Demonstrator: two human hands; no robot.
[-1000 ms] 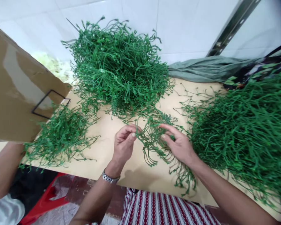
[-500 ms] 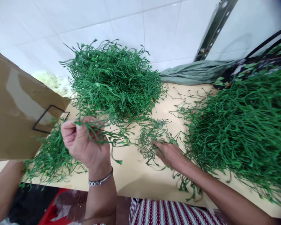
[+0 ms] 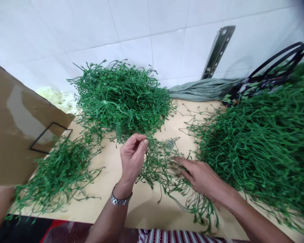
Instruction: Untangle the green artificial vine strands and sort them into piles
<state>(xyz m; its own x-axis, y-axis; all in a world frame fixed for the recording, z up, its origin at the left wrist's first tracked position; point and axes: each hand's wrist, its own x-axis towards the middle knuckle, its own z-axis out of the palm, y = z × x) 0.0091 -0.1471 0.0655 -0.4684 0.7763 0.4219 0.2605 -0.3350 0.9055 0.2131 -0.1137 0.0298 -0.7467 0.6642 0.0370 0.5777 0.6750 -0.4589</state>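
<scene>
Green stems (image 3: pixel 155 165) lie loose on the table (image 3: pixel 111 182), between our hands. 9 o'clock: our left hand (image 3: pixel 132 158) is pinched, can't tell if on a stem. Near 3 o'clock: our right hand (image 3: pixel 203 177) touches them, can't tell grip.

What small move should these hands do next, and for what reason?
I would probably have the right hand ease the middle green tangle gently apart: its stems cross, and the right hand is at them, while the left hand is pinched, thumb to forefinger, at its edge. Whether that pinch holds anything is unclear.
</scene>
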